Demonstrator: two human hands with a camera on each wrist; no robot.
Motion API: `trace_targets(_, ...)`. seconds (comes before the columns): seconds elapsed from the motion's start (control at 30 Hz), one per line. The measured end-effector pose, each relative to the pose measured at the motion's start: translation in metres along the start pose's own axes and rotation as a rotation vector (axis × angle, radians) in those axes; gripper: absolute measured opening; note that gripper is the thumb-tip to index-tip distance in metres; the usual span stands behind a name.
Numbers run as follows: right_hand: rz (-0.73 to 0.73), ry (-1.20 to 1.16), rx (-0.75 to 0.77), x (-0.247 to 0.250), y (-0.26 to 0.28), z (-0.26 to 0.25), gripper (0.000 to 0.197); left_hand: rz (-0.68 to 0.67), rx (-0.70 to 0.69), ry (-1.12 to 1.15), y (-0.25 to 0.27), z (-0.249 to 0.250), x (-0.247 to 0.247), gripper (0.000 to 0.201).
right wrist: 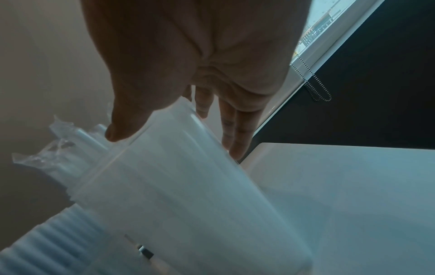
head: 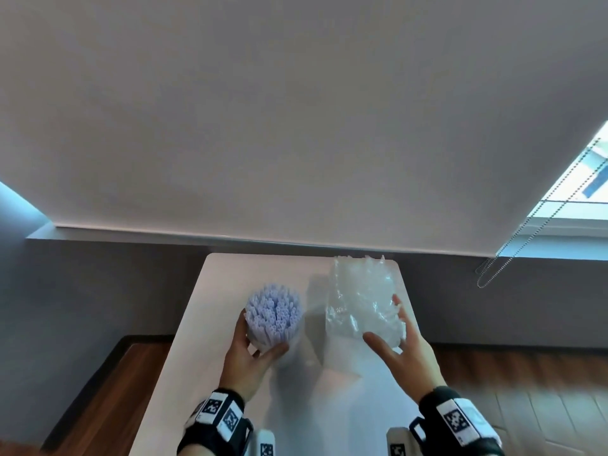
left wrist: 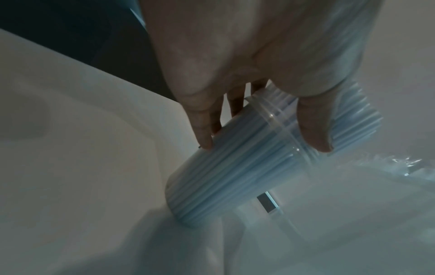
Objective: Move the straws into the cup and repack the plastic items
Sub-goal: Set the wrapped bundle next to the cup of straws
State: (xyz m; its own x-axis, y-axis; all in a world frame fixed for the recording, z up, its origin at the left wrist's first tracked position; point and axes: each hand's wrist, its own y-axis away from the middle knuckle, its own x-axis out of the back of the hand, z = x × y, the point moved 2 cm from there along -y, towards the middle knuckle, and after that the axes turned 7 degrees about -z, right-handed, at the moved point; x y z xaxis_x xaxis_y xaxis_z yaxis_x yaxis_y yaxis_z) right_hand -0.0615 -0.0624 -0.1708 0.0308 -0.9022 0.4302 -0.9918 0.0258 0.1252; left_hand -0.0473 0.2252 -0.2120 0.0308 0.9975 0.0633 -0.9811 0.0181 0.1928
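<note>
A clear cup [head: 263, 346] packed with pale lilac straws [head: 274, 311] stands on the left of the white table [head: 204, 363]. My left hand [head: 260, 337] grips the cup, thumb on the near side and fingers behind it. In the left wrist view the straws [left wrist: 353, 119] stick out past the cup [left wrist: 223, 176] rim. To the right stands a clear crinkled bag of plastic items [head: 358, 291]. My right hand [head: 383, 319] holds this bag [right wrist: 188, 195] between thumb and fingers [right wrist: 235, 145]. What the bag holds is too blurred to make out.
The table is narrow, its far edge close behind the bag. A dark wall and a lowered blind rise beyond it, with a bead chain [head: 490, 274] hanging at the right. Wooden floor [head: 526, 406] lies on both sides.
</note>
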Motion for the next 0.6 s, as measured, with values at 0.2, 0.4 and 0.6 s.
trace_targets(0.2,-0.029,0.018,0.013,0.003,-0.07,-0.017,0.087,0.046,0.003,0.034,-0.071,0.015,0.002,0.09)
trace_targets(0.4,-0.044,0.101,-0.004,-0.003,-0.145,-0.025,0.102,0.026,-0.013,0.022,-0.14,0.025,0.001,0.084)
trace_targets(0.6,-0.048,0.188,-0.039,-0.005,-0.193,-0.037,0.091,0.03,-0.009,0.0,-0.194,0.027,0.005,0.081)
